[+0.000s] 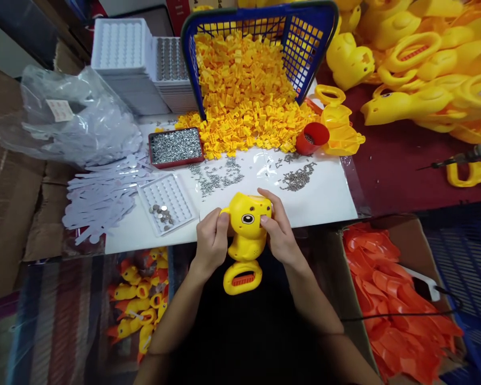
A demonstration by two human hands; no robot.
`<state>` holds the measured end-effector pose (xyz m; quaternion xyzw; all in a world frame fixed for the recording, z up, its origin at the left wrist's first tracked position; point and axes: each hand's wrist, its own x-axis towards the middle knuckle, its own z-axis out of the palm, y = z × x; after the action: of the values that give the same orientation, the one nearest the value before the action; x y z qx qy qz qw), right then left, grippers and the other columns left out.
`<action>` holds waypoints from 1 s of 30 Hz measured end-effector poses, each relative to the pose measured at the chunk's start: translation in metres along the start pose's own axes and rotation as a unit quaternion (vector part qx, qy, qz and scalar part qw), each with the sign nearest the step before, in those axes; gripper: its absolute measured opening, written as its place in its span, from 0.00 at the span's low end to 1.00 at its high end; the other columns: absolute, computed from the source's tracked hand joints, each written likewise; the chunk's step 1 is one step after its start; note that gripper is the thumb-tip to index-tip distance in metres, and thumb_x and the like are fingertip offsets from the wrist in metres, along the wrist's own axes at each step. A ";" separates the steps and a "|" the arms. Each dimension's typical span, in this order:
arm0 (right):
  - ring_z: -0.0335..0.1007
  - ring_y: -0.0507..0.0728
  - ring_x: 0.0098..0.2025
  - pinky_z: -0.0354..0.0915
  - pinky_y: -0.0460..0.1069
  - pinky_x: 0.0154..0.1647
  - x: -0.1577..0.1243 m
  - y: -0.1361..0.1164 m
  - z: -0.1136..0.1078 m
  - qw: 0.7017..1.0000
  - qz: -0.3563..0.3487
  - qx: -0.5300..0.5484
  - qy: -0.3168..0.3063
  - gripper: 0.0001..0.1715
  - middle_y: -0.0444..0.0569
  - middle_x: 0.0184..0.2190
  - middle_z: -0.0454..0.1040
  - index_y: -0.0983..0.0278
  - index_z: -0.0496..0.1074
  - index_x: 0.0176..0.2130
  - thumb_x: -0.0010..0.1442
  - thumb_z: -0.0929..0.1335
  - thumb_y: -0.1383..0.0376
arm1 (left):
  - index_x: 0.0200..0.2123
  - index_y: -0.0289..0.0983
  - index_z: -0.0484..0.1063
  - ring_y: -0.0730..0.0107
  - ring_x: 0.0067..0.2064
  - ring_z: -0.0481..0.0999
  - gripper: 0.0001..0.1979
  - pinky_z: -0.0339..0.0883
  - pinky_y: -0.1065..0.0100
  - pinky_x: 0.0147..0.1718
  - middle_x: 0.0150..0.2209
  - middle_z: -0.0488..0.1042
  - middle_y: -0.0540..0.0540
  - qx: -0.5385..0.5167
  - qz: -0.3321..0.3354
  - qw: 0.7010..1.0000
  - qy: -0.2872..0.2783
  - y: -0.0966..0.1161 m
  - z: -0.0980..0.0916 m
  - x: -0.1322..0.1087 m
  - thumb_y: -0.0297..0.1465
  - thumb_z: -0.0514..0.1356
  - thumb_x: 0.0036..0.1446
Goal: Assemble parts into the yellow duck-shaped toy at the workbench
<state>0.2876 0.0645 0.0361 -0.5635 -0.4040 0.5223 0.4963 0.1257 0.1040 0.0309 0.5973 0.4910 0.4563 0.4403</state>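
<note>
Yellow duck toy (246, 235) clasped by left hand (211, 243) and right hand (279, 235).

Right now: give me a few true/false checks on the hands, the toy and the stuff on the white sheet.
1. Both hands, left hand and right hand, hold the yellow toy body. True.
2. The blue basket stands upright and holds orange pieces. False: it lies tipped over, spilling small yellow parts onto the white sheet.
3. The red-rimmed tray is filled with small metal screws. True.
4. The white blister tray beside the left hand is full. False: only a few small round pieces lie in it.
5. The cardboard box at the lower right holds orange plastic pieces. True.
</note>
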 end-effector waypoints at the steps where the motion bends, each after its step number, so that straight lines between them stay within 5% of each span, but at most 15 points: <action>1: 0.70 0.59 0.55 0.70 0.55 0.61 0.004 -0.001 -0.001 1.000 0.005 0.000 -0.015 0.34 0.54 0.59 0.68 0.60 0.58 0.65 0.65 0.65 0.53 | 0.21 0.40 0.58 0.70 0.24 0.57 0.28 0.52 0.64 0.25 0.21 0.59 0.52 -0.015 -0.013 1.000 0.005 -0.001 0.002 0.000 0.50 0.53 0.70; 4: 0.73 0.57 0.53 0.72 0.54 0.58 0.021 -0.010 -0.010 0.993 0.012 -0.025 -0.115 0.35 0.54 0.58 0.71 0.59 0.57 0.67 0.67 0.65 0.51 | 0.22 0.40 0.56 0.72 0.23 0.53 0.29 0.50 0.66 0.23 0.20 0.55 0.53 -0.063 -0.057 0.996 0.037 -0.005 0.005 0.000 0.53 0.53 0.69; 7: 0.72 0.59 0.57 0.71 0.55 0.60 0.056 -0.022 -0.028 0.976 -0.057 -0.124 -0.171 0.30 0.55 0.58 0.72 0.60 0.64 0.64 0.69 0.65 0.50 | 0.23 0.40 0.55 0.74 0.21 0.51 0.29 0.48 0.68 0.19 0.20 0.52 0.55 -0.105 -0.099 0.987 0.067 -0.007 0.007 0.004 0.55 0.55 0.66; 9: 0.69 0.61 0.61 0.68 0.59 0.63 0.086 -0.029 -0.039 0.951 -0.147 -0.254 -0.100 0.22 0.56 0.60 0.72 0.61 0.70 0.59 0.71 0.64 0.55 | 0.22 0.41 0.55 0.75 0.20 0.51 0.30 0.47 0.70 0.17 0.19 0.52 0.55 -0.124 -0.116 0.982 0.078 -0.006 0.008 0.007 0.57 0.57 0.64; 11: 0.65 0.65 0.64 0.61 0.65 0.68 0.116 -0.033 -0.046 0.889 -0.211 -0.405 -0.039 0.18 0.58 0.61 0.71 0.63 0.73 0.55 0.71 0.62 0.64 | 0.22 0.41 0.56 0.76 0.18 0.53 0.31 0.46 0.71 0.15 0.18 0.54 0.56 -0.140 -0.131 0.978 0.089 -0.002 0.009 0.011 0.59 0.58 0.61; 14: 0.65 0.69 0.62 0.61 0.69 0.65 0.148 -0.031 -0.045 0.799 -0.213 -0.562 -0.027 0.21 0.63 0.60 0.71 0.68 0.75 0.52 0.68 0.59 0.73 | 0.21 0.41 0.56 0.77 0.15 0.55 0.32 0.46 0.73 0.12 0.15 0.57 0.56 -0.164 -0.174 0.965 0.104 0.003 0.010 0.015 0.61 0.61 0.57; 18: 0.66 0.70 0.57 0.64 0.66 0.58 0.155 -0.021 -0.036 0.745 -0.215 -0.632 0.008 0.22 0.64 0.53 0.73 0.69 0.75 0.49 0.67 0.56 0.76 | 0.25 0.41 0.57 0.77 0.14 0.56 0.29 0.48 0.74 0.11 0.14 0.58 0.57 -0.184 -0.203 0.957 0.094 0.002 0.008 0.017 0.58 0.61 0.59; 22: 0.66 0.70 0.57 0.63 0.66 0.57 0.151 -0.016 -0.037 0.747 -0.226 -0.625 0.024 0.18 0.62 0.52 0.74 0.68 0.74 0.49 0.70 0.58 0.72 | 0.40 0.43 0.62 0.79 0.19 0.60 0.19 0.54 0.74 0.15 0.29 0.64 0.56 -0.113 -0.135 0.974 0.145 0.000 0.001 0.014 0.49 0.64 0.62; 25: 0.66 0.69 0.59 0.62 0.65 0.60 0.155 -0.014 -0.042 0.759 -0.238 -0.606 0.005 0.16 0.60 0.54 0.74 0.66 0.74 0.49 0.71 0.60 0.71 | 0.49 0.42 0.65 0.69 0.38 0.73 0.18 0.71 0.68 0.32 0.48 0.67 0.44 0.100 0.019 0.975 0.196 0.004 -0.003 0.013 0.43 0.64 0.62; 28: 0.69 0.68 0.57 0.63 0.66 0.61 0.158 -0.015 -0.047 0.768 -0.242 -0.593 -0.005 0.14 0.59 0.48 0.77 0.66 0.74 0.46 0.70 0.61 0.72 | 0.55 0.40 0.67 0.48 0.62 0.68 0.21 0.68 0.49 0.56 0.61 0.63 0.35 0.267 0.177 0.938 0.131 0.009 0.000 0.014 0.39 0.65 0.62; 30: 0.70 0.68 0.57 0.64 0.66 0.61 0.151 -0.020 -0.048 0.783 -0.280 -0.555 0.010 0.11 0.59 0.47 0.78 0.65 0.74 0.44 0.70 0.62 0.70 | 0.59 0.40 0.66 0.43 0.68 0.63 0.23 0.60 0.43 0.64 0.64 0.64 0.34 0.294 0.205 0.930 0.080 0.010 0.005 0.015 0.38 0.64 0.63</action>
<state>0.3559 0.2087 0.0253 -0.6094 -0.7588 0.0402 0.2263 0.1341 0.1168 0.0410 0.7494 0.5033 0.4183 0.1010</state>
